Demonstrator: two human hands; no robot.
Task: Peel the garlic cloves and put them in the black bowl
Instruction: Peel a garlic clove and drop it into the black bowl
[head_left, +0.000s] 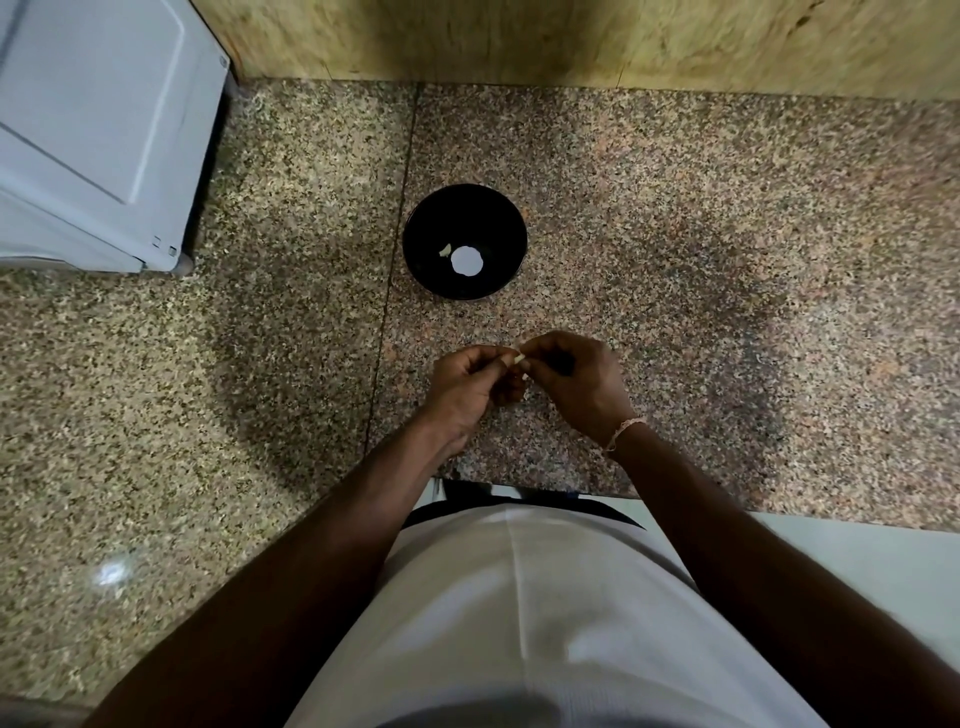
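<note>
A black bowl (464, 215) stands on the speckled granite counter (675, 234), a short way beyond my hands. One pale garlic clove (444, 251) lies inside it beside a bright round glare spot. My left hand (465, 387) and my right hand (574, 382) meet just in front of the bowl. Both pinch a small pale garlic clove (518, 358) between their fingertips. Most of that clove is hidden by the fingers. A thin bracelet circles my right wrist.
A white appliance (98, 130) stands at the back left of the counter. A wooden wall panel (571, 36) runs along the back edge. A seam in the granite (400, 208) passes just left of the bowl.
</note>
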